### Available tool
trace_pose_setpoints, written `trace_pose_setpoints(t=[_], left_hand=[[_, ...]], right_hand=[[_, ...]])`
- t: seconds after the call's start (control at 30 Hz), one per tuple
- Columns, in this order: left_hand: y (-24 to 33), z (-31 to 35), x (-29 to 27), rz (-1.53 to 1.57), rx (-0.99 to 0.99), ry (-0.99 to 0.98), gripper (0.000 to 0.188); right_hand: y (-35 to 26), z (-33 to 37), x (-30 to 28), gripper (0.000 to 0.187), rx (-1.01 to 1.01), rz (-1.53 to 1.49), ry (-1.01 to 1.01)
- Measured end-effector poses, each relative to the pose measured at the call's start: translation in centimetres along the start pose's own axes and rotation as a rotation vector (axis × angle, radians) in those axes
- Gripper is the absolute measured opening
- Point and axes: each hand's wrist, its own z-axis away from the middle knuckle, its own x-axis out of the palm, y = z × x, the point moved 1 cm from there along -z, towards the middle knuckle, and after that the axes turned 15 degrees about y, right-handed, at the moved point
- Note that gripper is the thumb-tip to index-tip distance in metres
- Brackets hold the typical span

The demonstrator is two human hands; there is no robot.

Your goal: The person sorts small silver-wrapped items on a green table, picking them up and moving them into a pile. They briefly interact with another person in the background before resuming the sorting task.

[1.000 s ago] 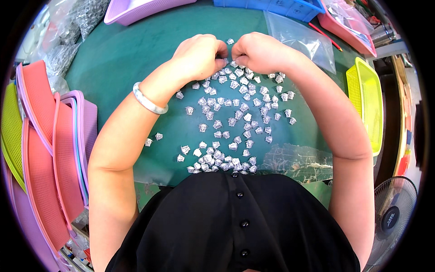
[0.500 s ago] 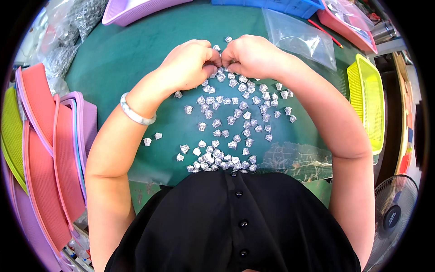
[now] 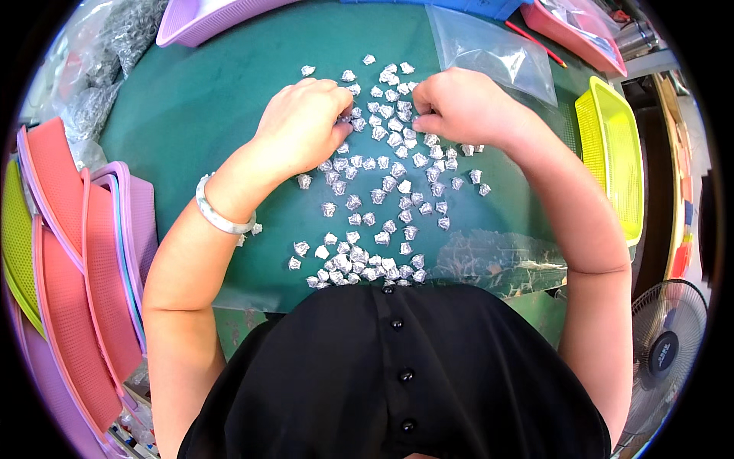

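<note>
Many small, crumpled silver pieces (image 3: 388, 184), faceted and shiny, lie scattered over the green tabletop (image 3: 206, 92). A denser heap (image 3: 352, 264) sits at the near edge, against my black top. My left hand (image 3: 304, 124), with a pale bangle at its wrist, rests at the left side of the far group. Its fingers are curled in toward the thumb beside a few pieces. Opposite it, my right hand (image 3: 468, 107) is at the right side of that group, fingers bent and thumb tip low near a piece. What either hand's fingertips hold is hidden.
Stacked pink, purple and green baskets (image 3: 69, 268) stand on the left, below clear bags of silvery material (image 3: 115, 53). A clear plastic bag (image 3: 497, 57) and a red pencil (image 3: 535, 42) lie far right. A yellow-green basket (image 3: 612, 153) and a fan (image 3: 664, 352) are rightward.
My hands have moved apart, left hand to the left and right hand to the right. Silver pieces between them are now uncovered and more spread out. The view has shifted slightly.
</note>
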Motion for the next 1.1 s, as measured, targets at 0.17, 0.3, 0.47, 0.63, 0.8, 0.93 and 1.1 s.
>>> trace_pose_setpoints(t=[0.17,0.3,0.47,0.63,0.8,0.93,1.1], left_hand=[[0.3,0.4,-0.1,0.031,-0.152,0.011,0.008],[1.2,0.8,-0.4,0.236,-0.436,-0.066,0.008],[1.7,1.0,-0.2,0.057,-0.401,-0.099,0.009],[1.9,1.0,-0.7,0.043,-0.369,-0.129,0.011],[1.7,1.7,-0.7,0.166,-0.237,-0.086,0.014],[1.9,2.0,-0.3,0.100,-0.136,-0.030,0.012],[4.1,2.4,-0.7,0.155,0.010,-0.005,0.009]], right_hand=[[-0.5,0.7,0.7,0.018,0.014,0.114,0.018],[-0.7,0.4,-0.1,0.018,0.117,0.065,-0.097],[-1.4,0.7,-0.8,0.020,0.142,0.210,-0.082],[-2.4,1.1,0.2,0.021,0.040,0.003,-0.039],[-2.0,1.0,1.3,0.018,0.051,0.006,0.055],[-1.8,0.8,0.8,0.016,0.076,0.069,0.009],[-2.0,2.1,0.5,0.011,-0.001,0.011,0.110]])
